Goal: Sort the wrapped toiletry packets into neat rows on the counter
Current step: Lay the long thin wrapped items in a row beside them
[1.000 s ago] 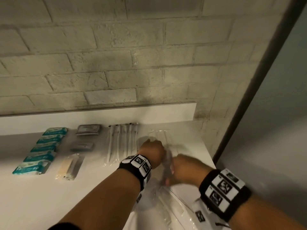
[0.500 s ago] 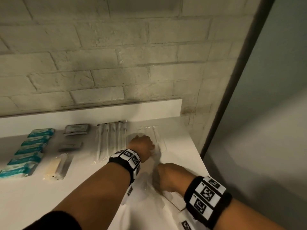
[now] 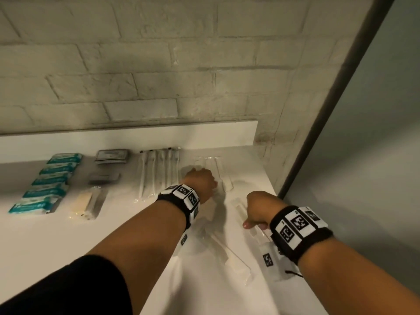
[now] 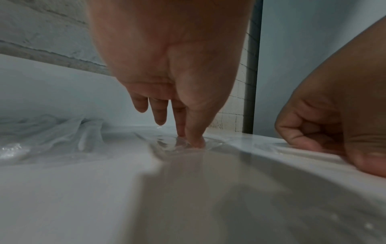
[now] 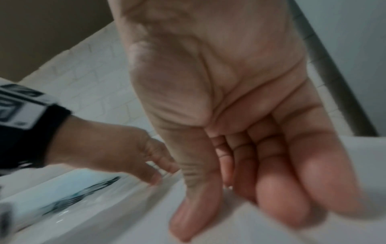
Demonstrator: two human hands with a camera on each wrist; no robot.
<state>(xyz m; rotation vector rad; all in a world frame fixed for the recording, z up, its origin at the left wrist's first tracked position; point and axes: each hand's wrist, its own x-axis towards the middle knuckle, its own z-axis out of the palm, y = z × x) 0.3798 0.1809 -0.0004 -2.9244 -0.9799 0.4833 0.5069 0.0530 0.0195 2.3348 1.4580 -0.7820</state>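
Pressing crinkled clear plastic packet (image 4: 167,146) down with straight-fingered left hand (image 3: 201,180). At thumb of curled, empty right hand (image 3: 259,209): long clear-wrapped packet (image 3: 238,206), slanting away leftward, nearer this hand.

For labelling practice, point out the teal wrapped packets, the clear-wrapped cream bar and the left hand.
teal wrapped packets (image 3: 52,178): head view, middle packet.
clear-wrapped cream bar (image 3: 81,202): head view, bar's centre.
left hand (image 3: 201,181): head view, back.

Right hand (image 3: 258,209) drawn back, now apart from left hand (image 3: 201,181)
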